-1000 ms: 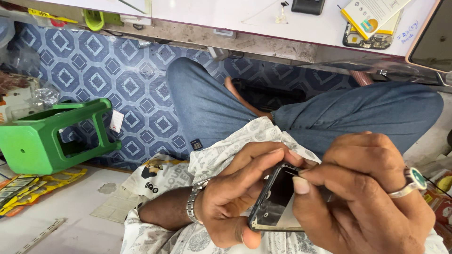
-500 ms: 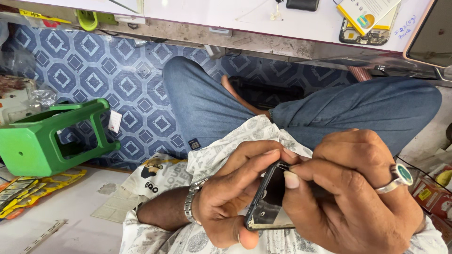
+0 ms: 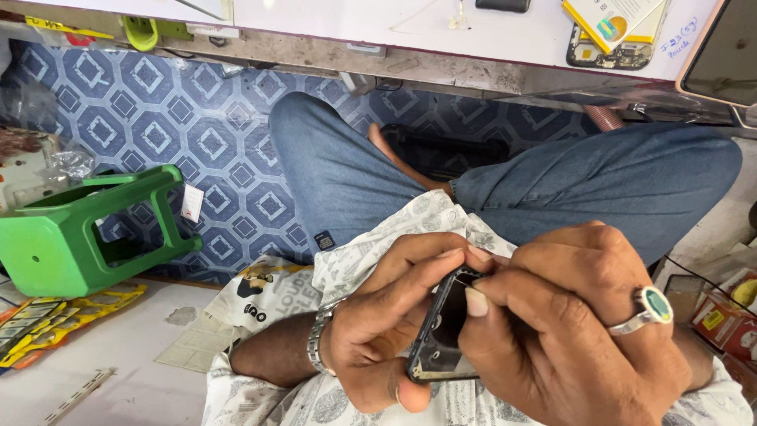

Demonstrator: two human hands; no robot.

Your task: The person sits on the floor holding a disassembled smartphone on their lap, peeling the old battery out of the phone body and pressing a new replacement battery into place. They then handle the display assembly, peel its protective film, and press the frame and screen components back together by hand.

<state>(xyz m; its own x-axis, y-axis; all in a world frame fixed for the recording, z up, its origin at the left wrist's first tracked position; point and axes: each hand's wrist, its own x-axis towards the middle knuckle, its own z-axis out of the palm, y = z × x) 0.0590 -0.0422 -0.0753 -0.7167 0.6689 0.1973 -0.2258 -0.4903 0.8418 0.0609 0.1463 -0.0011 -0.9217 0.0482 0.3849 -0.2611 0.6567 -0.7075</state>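
Observation:
A black phone frame (image 3: pixel 438 347) with its screen off sits upright in my lap, over my patterned white shirt. My left hand (image 3: pixel 386 331) wraps around its left edge and bottom, thumb under the lower corner, fingers curled over the top. My right hand (image 3: pixel 576 331), wearing a ring with a green stone, presses against the phone's right edge, thumbnail at the inner rim and fingertips pinched at the top corner. Whether a small tool is pinched there I cannot tell.
My legs in blue jeans (image 3: pixel 552 181) are crossed over a blue patterned floor (image 3: pixel 181 134). A green plastic stool (image 3: pixel 75 237) lies at the left. A white workbench edge (image 3: pixel 410 31) with phone parts runs along the top. Small boxes (image 3: pixel 717 315) sit at the right.
The view has shifted slightly. My right fingers have slid up toward the phone's top corner; both hands keep their hold on the phone.

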